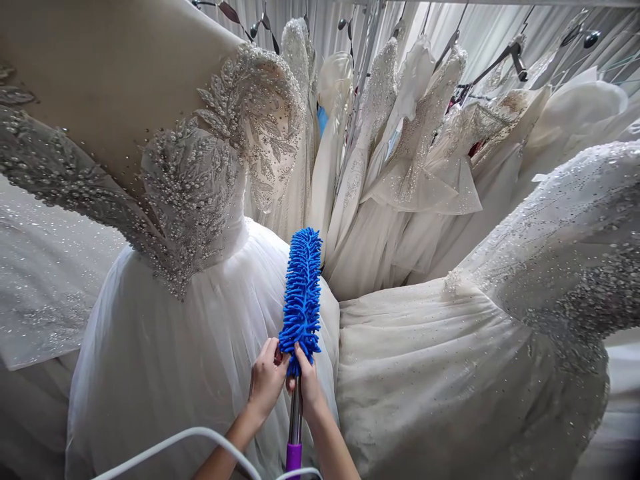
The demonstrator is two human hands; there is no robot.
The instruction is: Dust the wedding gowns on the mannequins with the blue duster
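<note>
A duster (302,287) with a blue chenille head, a metal pole and a purple grip stands nearly upright in the lower middle of the head view. My left hand (268,377) pinches the lower left edge of the blue head. On the other side, my right hand (307,379) closes around the bottom of the head where it meets the pole, thumb on the blue fibres. Behind the duster spreads the white skirt of a beaded wedding dress (193,180). The undersides of my fingers are partly hidden.
Another beaded gown (545,267) fills the right side. Several white dresses (380,120) hang along the back on black hangers (515,57). A white curved tube or cable (193,433) crosses the bottom foreground in front of my left forearm.
</note>
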